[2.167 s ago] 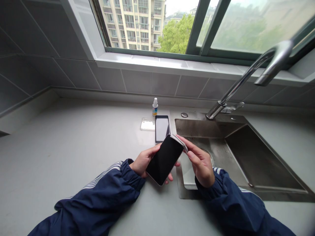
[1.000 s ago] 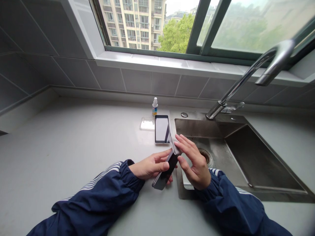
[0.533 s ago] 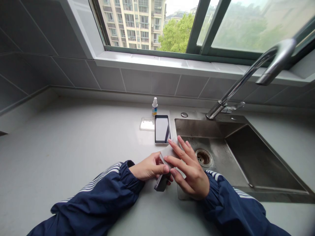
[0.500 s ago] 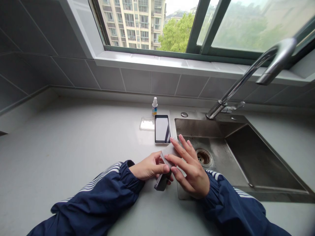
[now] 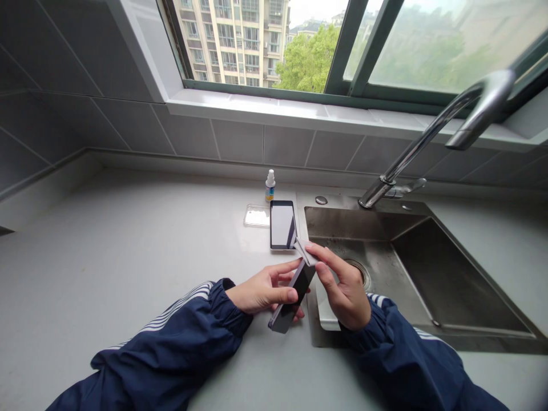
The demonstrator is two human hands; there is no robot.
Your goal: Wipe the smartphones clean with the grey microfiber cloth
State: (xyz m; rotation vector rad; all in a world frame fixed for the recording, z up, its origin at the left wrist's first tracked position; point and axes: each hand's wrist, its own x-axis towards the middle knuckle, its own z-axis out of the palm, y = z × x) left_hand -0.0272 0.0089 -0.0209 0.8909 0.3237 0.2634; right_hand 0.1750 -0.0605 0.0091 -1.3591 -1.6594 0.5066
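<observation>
My left hand (image 5: 264, 291) grips a dark smartphone (image 5: 293, 295), tilted on its side edge above the grey counter (image 5: 128, 262). My right hand (image 5: 345, 288) pinches a small white cloth (image 5: 305, 250) against the phone's upper end. A second phone (image 5: 281, 224) with a pale reflecting screen lies flat on the counter just beyond. Behind it stands a small white spray bottle (image 5: 269, 186), and a clear phone case (image 5: 257, 216) lies to its left.
A steel sink (image 5: 428, 274) with a drain lies right of my hands, its rim under my right wrist. A chrome tap (image 5: 432, 131) arches over it. Grey tiled walls and a window sill (image 5: 274, 108) close off the back.
The phone turned from screen-up to edge-on in my left hand. My right hand spread flat on the cloth, slid down along the phone, then went back to its top end in a pinch.
</observation>
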